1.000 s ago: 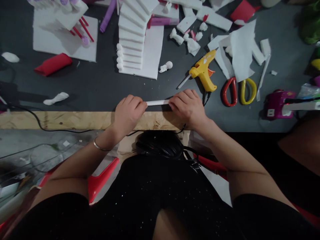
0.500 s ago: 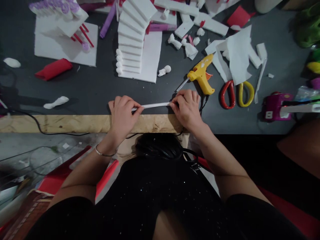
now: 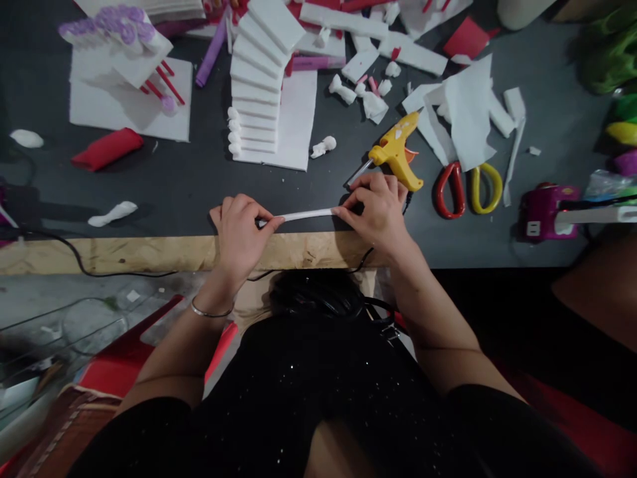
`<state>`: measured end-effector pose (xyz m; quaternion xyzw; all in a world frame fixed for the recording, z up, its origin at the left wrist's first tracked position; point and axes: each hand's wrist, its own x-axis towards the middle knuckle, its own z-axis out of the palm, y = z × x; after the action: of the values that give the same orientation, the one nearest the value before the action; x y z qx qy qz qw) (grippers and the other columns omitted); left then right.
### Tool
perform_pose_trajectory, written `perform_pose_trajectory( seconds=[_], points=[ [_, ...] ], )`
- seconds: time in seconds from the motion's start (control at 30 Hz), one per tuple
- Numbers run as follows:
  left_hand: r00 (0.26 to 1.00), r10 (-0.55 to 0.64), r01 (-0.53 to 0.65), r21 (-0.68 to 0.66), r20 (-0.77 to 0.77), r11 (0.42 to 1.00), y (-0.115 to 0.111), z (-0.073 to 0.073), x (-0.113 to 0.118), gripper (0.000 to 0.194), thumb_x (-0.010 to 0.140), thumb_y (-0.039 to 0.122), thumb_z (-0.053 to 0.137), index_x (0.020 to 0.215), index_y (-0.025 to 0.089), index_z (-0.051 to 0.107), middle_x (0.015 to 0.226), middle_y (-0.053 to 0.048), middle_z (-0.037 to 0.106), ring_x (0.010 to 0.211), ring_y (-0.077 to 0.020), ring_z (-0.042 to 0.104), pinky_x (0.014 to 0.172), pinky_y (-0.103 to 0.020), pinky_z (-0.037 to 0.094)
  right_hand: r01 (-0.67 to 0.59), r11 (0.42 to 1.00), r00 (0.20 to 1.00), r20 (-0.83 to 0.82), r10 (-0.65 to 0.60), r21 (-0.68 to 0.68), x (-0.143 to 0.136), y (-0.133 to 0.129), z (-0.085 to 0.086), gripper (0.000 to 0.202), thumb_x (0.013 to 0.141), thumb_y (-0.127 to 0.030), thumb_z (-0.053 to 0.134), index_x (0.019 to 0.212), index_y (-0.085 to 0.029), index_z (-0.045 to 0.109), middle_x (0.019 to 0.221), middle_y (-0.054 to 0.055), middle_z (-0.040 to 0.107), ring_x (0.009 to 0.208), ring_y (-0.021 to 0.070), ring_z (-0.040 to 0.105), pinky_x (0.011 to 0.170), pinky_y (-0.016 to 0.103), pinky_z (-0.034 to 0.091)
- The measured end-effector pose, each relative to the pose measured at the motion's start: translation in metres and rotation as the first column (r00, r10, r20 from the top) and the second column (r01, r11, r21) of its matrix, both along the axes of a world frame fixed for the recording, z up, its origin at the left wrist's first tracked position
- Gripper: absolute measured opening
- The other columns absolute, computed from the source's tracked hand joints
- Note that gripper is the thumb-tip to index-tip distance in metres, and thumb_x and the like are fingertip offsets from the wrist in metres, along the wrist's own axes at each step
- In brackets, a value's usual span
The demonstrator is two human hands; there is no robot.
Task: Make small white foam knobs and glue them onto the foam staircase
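Observation:
A thin white strip [image 3: 308,214], perhaps rolled paper, stretches between my two hands just above the table's front edge. The fingertips of my left hand [image 3: 243,229] pinch one end. At the other end, my right hand [image 3: 375,212] pinches it between thumb and forefinger. A yellow glue gun [image 3: 395,151] lies right behind my right hand, its metal nozzle reaching toward the knuckles. Beyond the strip stands a curved white staircase model [image 3: 256,99] with small white knobs along its left side. One small white twisted piece [image 3: 323,146] rests beside it.
Scissors with a red handle [image 3: 450,192] and a yellow one lie at right, partly under white paper scraps [image 3: 468,113]. A purple box [image 3: 552,212] with a cable is farther right. At left are a red roll [image 3: 107,149] and a white model with purple flowers [image 3: 119,40].
The view has shifted slightly. Both hands keep their pinch on the strip; the visible length between them is a little shorter, and the right fingers have shifted slightly.

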<state>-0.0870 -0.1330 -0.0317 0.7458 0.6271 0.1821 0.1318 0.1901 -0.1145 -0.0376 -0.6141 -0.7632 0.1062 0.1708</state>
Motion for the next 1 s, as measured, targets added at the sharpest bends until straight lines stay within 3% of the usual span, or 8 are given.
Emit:
perform_pose_trajectory(
  seconds=[0.17, 0.33, 0.53, 0.63, 0.73, 0.87, 0.93, 1.0],
  points=[
    [0.999, 0.031, -0.031, -0.045, 0.011, 0.998, 0.000, 0.003, 0.000, 0.028, 0.095, 0.044, 0.070, 0.080, 0.022, 0.064, 0.103, -0.009, 0.067, 0.106, -0.0314, 0.056, 0.098, -0.052, 0.043, 0.022, 1.000, 0.999, 0.024, -0.022, 0.002, -0.001, 0.001, 0.003, 0.039, 0.093, -0.061, 0.068, 0.083, -0.023, 0.068, 0.120, 0.013, 0.065, 0.118, 0.0375, 0.053, 0.101, 0.061, 0.042],
    [0.984, 0.175, -0.167, -0.169, 0.033, 0.971, -0.004, 0.013, 0.000, 0.011, 0.091, 0.029, 0.072, 0.086, 0.023, 0.065, 0.110, -0.009, 0.064, 0.114, -0.0326, 0.057, 0.102, -0.053, 0.041, 0.064, 0.996, 0.997, 0.034, -0.062, -0.066, -0.004, -0.002, 0.008, 0.039, 0.094, -0.061, 0.065, 0.086, -0.023, 0.069, 0.125, 0.013, 0.065, 0.122, 0.0389, 0.052, 0.106, 0.062, 0.039],
    [0.972, 0.209, -0.195, -0.137, 0.103, 0.971, -0.008, 0.004, -0.011, 0.008, 0.088, 0.020, 0.071, 0.094, 0.024, 0.067, 0.112, -0.009, 0.063, 0.115, -0.0332, 0.058, 0.103, -0.055, 0.043, 0.068, 0.996, 0.998, 0.019, -0.067, -0.056, -0.005, -0.002, 0.008, 0.034, 0.093, -0.056, 0.068, 0.083, -0.023, 0.069, 0.124, 0.012, 0.065, 0.121, 0.0377, 0.052, 0.105, 0.061, 0.039],
    [0.973, 0.189, -0.186, -0.035, 0.136, 0.982, -0.011, 0.001, -0.015, 0.011, 0.091, 0.015, 0.065, 0.097, 0.024, 0.070, 0.111, -0.009, 0.065, 0.114, -0.0315, 0.061, 0.103, -0.054, 0.046, 0.069, 0.997, 0.998, 0.005, -0.069, -0.032, -0.005, -0.002, 0.006, 0.031, 0.092, -0.053, 0.070, 0.082, -0.024, 0.069, 0.122, 0.011, 0.065, 0.120, 0.0363, 0.052, 0.106, 0.060, 0.038],
    [0.989, 0.017, -0.045, 0.196, 0.147, 0.980, -0.017, 0.007, -0.006, 0.023, 0.097, 0.013, 0.055, 0.103, 0.025, 0.073, 0.109, -0.008, 0.071, 0.111, -0.0264, 0.065, 0.104, -0.050, 0.048, 0.068, 0.998, 0.998, 0.004, -0.068, -0.013, -0.006, -0.001, 0.003, 0.029, 0.091, -0.051, 0.072, 0.081, -0.024, 0.069, 0.121, 0.010, 0.064, 0.117, 0.0352, 0.052, 0.106, 0.059, 0.037],
    [0.981, -0.192, 0.169, 0.465, 0.001, 0.869, -0.031, 0.025, 0.031, 0.031, 0.102, 0.017, 0.054, 0.125, 0.026, 0.071, 0.126, -0.007, 0.076, 0.123, -0.0246, 0.067, 0.106, -0.043, 0.049, 0.073, 0.997, 0.997, 0.016, -0.073, -0.005, -0.006, 0.000, 0.000, 0.029, 0.090, -0.051, 0.073, 0.080, -0.024, 0.070, 0.120, 0.010, 0.065, 0.115, 0.0340, 0.052, 0.104, 0.056, 0.037],
    [0.961, -0.268, 0.266, 0.511, -0.072, 0.817, -0.035, 0.031, 0.050, 0.030, 0.103, 0.018, 0.055, 0.129, 0.025, 0.070, 0.126, -0.006, 0.078, 0.125, -0.0232, 0.067, 0.105, -0.039, 0.049, 0.068, 0.998, 0.998, 0.017, -0.068, -0.007, -0.006, 0.001, -0.001, 0.029, 0.090, -0.051, 0.073, 0.079, -0.024, 0.070, 0.119, 0.010, 0.065, 0.114, 0.0335, 0.052, 0.103, 0.055, 0.037],
    [0.925, -0.357, 0.374, 0.475, -0.130, 0.797, -0.032, 0.030, 0.061, 0.030, 0.104, 0.015, 0.053, 0.129, 0.023, 0.069, 0.129, -0.006, 0.077, 0.126, -0.0222, 0.067, 0.104, -0.037, 0.049, 0.060, 0.998, 0.998, 0.013, -0.060, -0.010, -0.006, 0.001, 0.000, 0.027, 0.092, -0.049, 0.071, 0.080, -0.024, 0.070, 0.120, 0.010, 0.065, 0.114, 0.0331, 0.051, 0.102, 0.054, 0.036]
  ],
)
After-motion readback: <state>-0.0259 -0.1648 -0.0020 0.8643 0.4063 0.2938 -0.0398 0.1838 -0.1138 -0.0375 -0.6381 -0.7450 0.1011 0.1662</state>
